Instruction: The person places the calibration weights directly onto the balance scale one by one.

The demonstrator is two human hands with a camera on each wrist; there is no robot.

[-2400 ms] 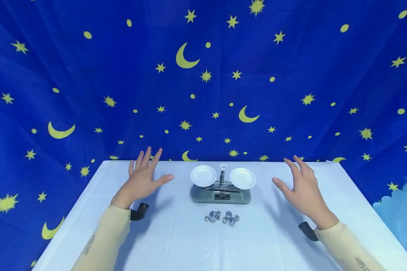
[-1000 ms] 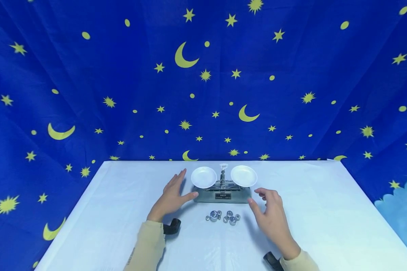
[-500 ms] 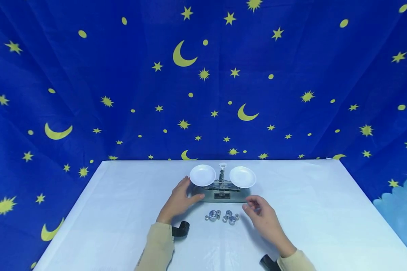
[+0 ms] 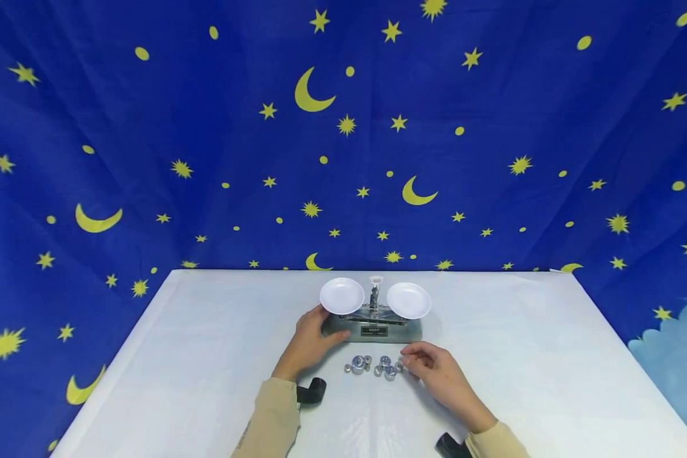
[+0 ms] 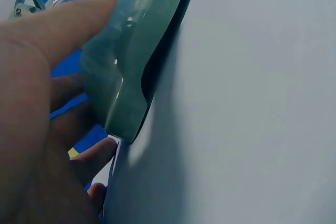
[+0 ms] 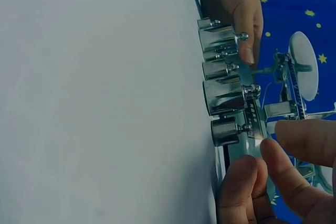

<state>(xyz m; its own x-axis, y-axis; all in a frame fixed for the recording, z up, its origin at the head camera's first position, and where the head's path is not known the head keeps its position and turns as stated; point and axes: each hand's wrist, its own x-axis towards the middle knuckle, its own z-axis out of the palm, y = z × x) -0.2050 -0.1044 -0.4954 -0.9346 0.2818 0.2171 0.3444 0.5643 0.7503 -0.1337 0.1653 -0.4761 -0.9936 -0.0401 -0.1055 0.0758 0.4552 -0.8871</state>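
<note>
A grey-green balance scale [image 4: 403,332] with two white pans stands on the table. My left hand [image 4: 307,343] grips the left end of its base. In the left wrist view the thumb lies across the front of the base [image 5: 134,40], with the fingers at its end and behind. Several shiny metal weights [image 4: 359,364] with small knobs stand in front of the scale. Beside the rightmost weight [image 6: 224,131] is my right hand [image 4: 442,376], fingers loosely bent and nothing between them. In the right wrist view its fingertips are close to the knob; contact cannot be made out.
White sheeting covers the table [image 4: 206,356]. A blue curtain [image 4: 235,127] with yellow moons and stars hangs behind its back edge. A black wrist mount [image 4: 312,391] sits below the left hand, another [image 4: 452,446] below the right.
Both hands have come inward from the sides of the table. The left has reached the scale's base and taken hold; the right has moved to the weights. The pans have tipped slightly.
</note>
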